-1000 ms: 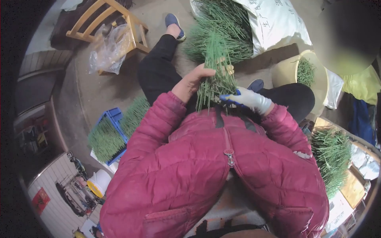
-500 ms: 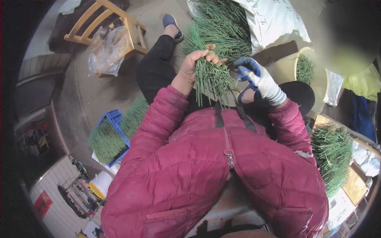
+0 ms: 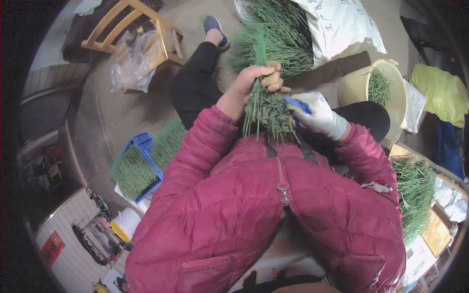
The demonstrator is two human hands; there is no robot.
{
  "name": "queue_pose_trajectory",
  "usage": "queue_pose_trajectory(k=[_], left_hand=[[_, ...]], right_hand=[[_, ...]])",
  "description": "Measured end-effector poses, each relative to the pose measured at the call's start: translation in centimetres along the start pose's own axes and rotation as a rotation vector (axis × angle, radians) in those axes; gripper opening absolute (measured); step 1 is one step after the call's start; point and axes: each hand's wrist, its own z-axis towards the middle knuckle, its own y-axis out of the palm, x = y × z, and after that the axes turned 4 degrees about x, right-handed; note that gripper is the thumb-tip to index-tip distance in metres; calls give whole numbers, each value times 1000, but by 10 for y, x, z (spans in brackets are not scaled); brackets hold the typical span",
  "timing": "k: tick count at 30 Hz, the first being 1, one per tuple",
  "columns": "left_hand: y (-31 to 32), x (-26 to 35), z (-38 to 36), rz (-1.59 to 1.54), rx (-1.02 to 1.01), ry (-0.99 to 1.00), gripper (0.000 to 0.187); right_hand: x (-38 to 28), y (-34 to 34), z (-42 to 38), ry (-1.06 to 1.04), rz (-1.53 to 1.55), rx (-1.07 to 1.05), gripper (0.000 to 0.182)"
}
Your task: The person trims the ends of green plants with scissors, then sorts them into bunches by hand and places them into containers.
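My bare left hand (image 3: 259,84) is wrapped round a bunch of thin green stems (image 3: 266,115), holding it upright over my lap. The cut-looking ends fan out below the fist and the tops stick up above it. My right hand (image 3: 316,113), in a white and blue work glove, is at the right side of the bunch's lower ends. Its fingers are curled together against the stems; what they pinch is hidden. Beyond the hands, a large heap of the same stems (image 3: 278,29) spills from a white woven sack (image 3: 339,29).
A cream bucket (image 3: 352,88) with stem pieces stands by my right knee. At left are a blue crate (image 3: 142,141) of stems and a wooden chair (image 3: 168,56) with a plastic bag (image 3: 137,63). More stems (image 3: 415,195) lie at right, below a yellow-green bag (image 3: 439,93).
My right hand has moved down and left from beside the bunch to its lower stems. My left hand has shifted slightly right, its fingers closer round the bunch, which now stands more upright.
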Motion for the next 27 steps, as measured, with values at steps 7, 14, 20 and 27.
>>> queue_pose_trajectory(k=[7,14,20,27], left_hand=[[23,2,10,16,-35,-82,22],[28,4,10,23,-75,-84,23],[21,-9,15,-157,8,-25,17],[12,-11,14,-254,83,-113,14]], right_hand=[[-5,-3,-43,454,660,32,17],[7,-5,-61,90,152,168,48],[34,-4,-34,181,200,156,93],[-13,-32,-4,954,1128,-113,26]])
